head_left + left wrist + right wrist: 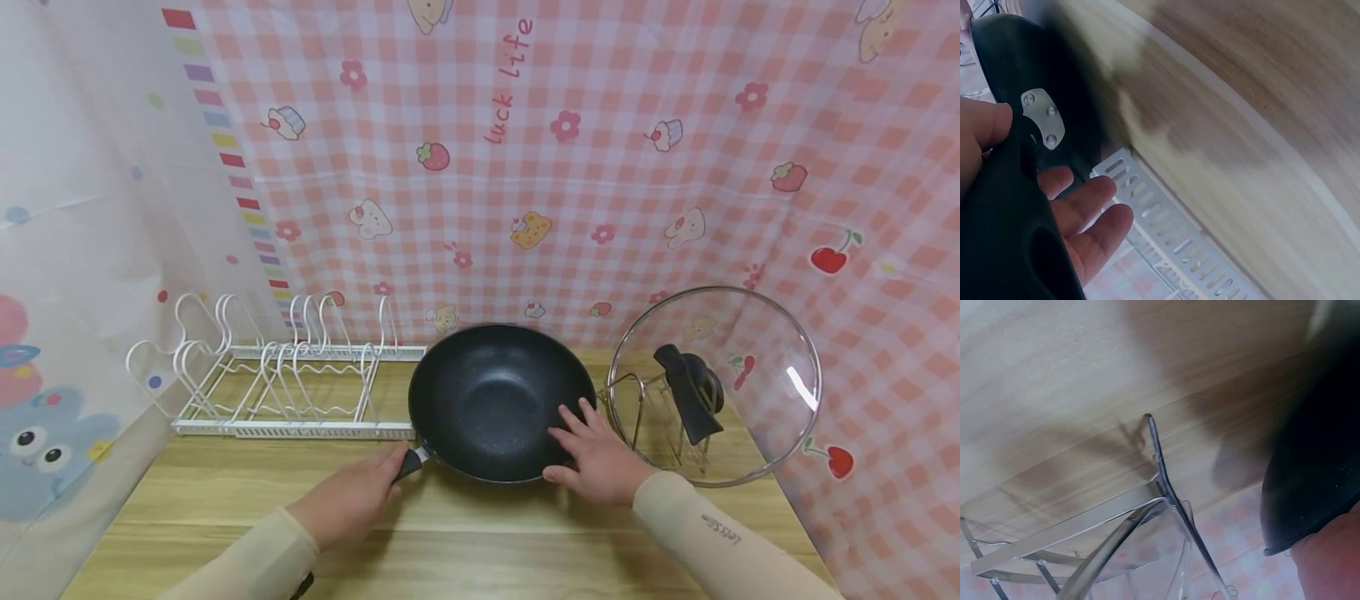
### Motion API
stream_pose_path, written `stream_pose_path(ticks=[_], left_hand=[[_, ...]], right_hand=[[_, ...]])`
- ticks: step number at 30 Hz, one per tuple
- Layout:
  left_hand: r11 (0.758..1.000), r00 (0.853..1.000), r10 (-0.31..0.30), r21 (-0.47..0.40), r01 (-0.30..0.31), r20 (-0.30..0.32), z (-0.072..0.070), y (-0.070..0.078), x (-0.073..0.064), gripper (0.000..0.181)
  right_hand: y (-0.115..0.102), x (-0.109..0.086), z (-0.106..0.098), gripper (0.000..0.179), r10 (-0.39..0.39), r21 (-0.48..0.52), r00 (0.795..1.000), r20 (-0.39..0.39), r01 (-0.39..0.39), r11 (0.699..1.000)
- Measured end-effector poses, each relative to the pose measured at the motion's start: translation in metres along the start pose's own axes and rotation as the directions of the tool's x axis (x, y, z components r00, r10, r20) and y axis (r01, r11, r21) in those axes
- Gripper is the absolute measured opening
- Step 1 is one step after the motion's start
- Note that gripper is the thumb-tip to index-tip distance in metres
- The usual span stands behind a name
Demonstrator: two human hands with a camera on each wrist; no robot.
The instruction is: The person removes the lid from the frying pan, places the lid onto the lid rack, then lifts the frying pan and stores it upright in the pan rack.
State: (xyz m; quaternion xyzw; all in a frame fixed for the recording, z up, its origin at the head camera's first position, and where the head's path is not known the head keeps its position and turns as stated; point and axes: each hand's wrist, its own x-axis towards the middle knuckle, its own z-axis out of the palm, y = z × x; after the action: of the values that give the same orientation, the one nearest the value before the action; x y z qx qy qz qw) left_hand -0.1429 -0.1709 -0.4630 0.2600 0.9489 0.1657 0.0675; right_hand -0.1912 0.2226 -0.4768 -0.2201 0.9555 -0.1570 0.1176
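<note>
A black wok point(498, 404) is in the middle of the head view, its dark inside turned up toward the camera. My left hand point(352, 496) grips its short black handle point(408, 467) at the wok's near left. In the left wrist view the thumb lies on one side of the handle point(1007, 212) and several fingers show on the other, beside a riveted metal bracket point(1043, 119). My right hand point(603, 467) touches the wok's right side with its fingers spread over the inner wall and the thumb near the front rim. The right wrist view shows only part of that hand at the rim.
A white wire rack point(315, 429) with upright loops stands left of the wok, its end close to the wok's side. On the right, a large glass lid point(757, 350) with a black handle point(690, 396) leans in a metal wire stand point(637, 408). Checked cloth hangs behind the wooden table point(480, 550).
</note>
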Motion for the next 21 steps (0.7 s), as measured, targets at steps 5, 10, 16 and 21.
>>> stream_pose_path(ticks=[5, 10, 16, 21], left_hand=[[1.0, 1.0, 0.011, -0.002, -0.011, -0.004, 0.002, 0.001, -0.001, 0.06], [1.0, 1.0, 0.008, 0.001, -0.008, -0.004, 0.0035, 0.0009, -0.0011, 0.06], [1.0, 1.0, 0.007, -0.014, -0.007, 0.005, 0.0054, 0.0012, -0.0012, 0.06], [1.0, 1.0, 0.016, -0.021, -0.016, 0.009, 0.0051, 0.0038, -0.0024, 0.06]], right_hand=[[0.0029, -0.0002, -0.0004, 0.07, 0.015, 0.0, 1.0, 0.0, -0.015, 1.0], [0.0034, -0.0002, -0.003, 0.073, -0.005, 0.009, 1.0, 0.0, 0.005, 1.0], [0.0036, 0.0015, -0.004, 0.082, -0.017, 0.012, 1.0, 0.0, 0.017, 1.0], [0.0026, 0.0039, -0.0034, 0.09, -0.007, -0.012, 1.0, -0.014, 0.006, 1.0]])
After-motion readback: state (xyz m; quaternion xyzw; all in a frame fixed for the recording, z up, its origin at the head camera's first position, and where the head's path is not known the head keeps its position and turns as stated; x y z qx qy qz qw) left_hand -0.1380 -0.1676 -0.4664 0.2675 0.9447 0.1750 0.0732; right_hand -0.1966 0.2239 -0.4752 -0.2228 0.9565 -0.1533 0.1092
